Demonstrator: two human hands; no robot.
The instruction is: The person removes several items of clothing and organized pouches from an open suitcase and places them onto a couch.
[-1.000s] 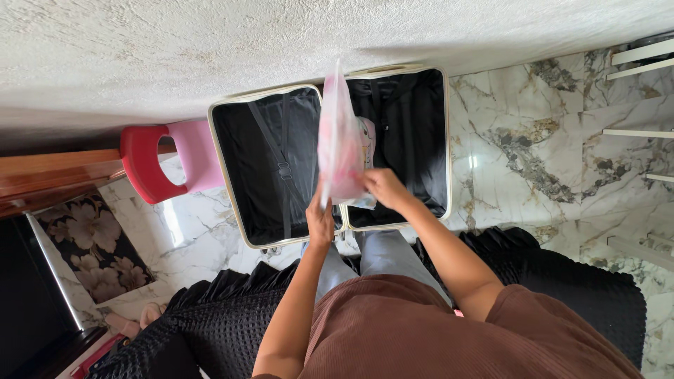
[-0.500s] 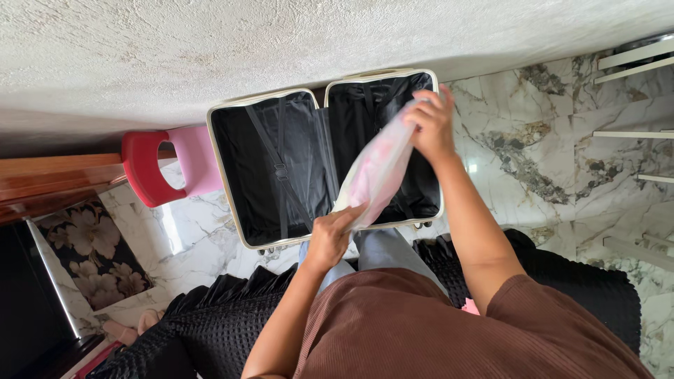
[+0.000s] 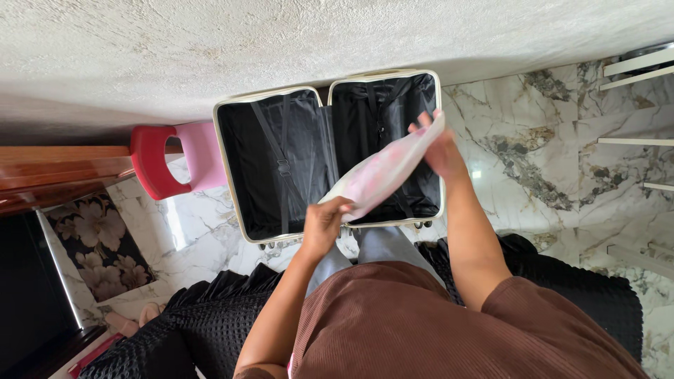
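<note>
**One soft package, held over the open suitcase**

A flat, clear plastic bag (image 3: 382, 172) with pink and white contents stretches at a slant above the right half of the open black-lined suitcase (image 3: 281, 168). The left hand (image 3: 324, 223) grips its lower end, the right hand (image 3: 441, 144) its upper end. No labels, signs or screens can be made out.
</note>
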